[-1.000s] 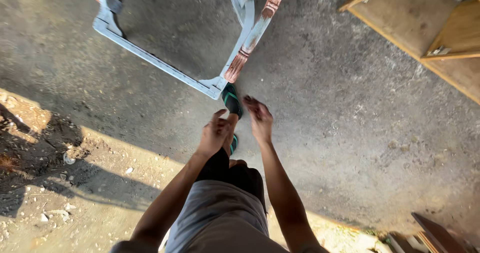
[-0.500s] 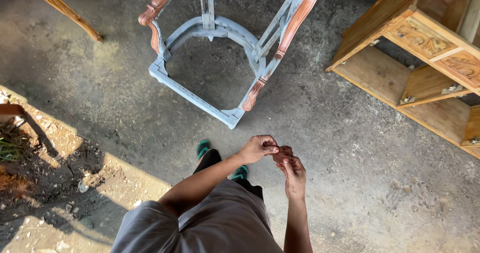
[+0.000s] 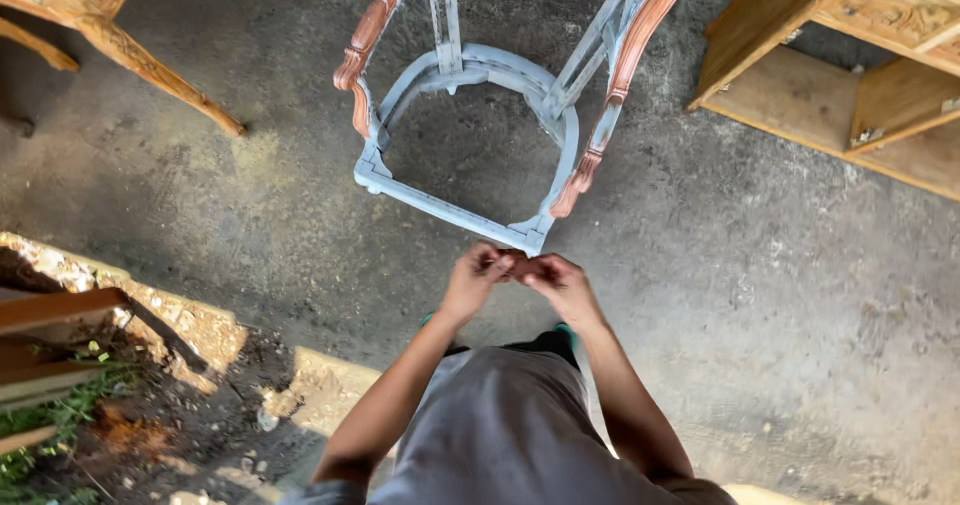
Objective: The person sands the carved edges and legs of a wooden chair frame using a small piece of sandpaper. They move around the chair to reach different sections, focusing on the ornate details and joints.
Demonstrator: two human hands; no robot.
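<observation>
The chair frame (image 3: 470,135) stands on the concrete floor (image 3: 800,295) directly ahead of the person, its seat ring primed pale blue-grey and its carved arms left in bare reddish wood. The nearest corner of the seat rail sits just beyond the two hands, close to the fingertips but with no clear contact visible. The frame's long axis runs from that near corner away from the person toward the top edge of the view, with the open seat ring facing up toward the camera. The left hand (image 3: 475,280) and the right hand (image 3: 555,283) meet at the fingertips in front of the body, both curled inward and pinched together. Something small may lie between the fingers, but it is too small and blurred to identify. A carved wooden cabinet (image 3: 850,75) stands to the right, and a carved table leg (image 3: 150,70) to the left.
</observation>
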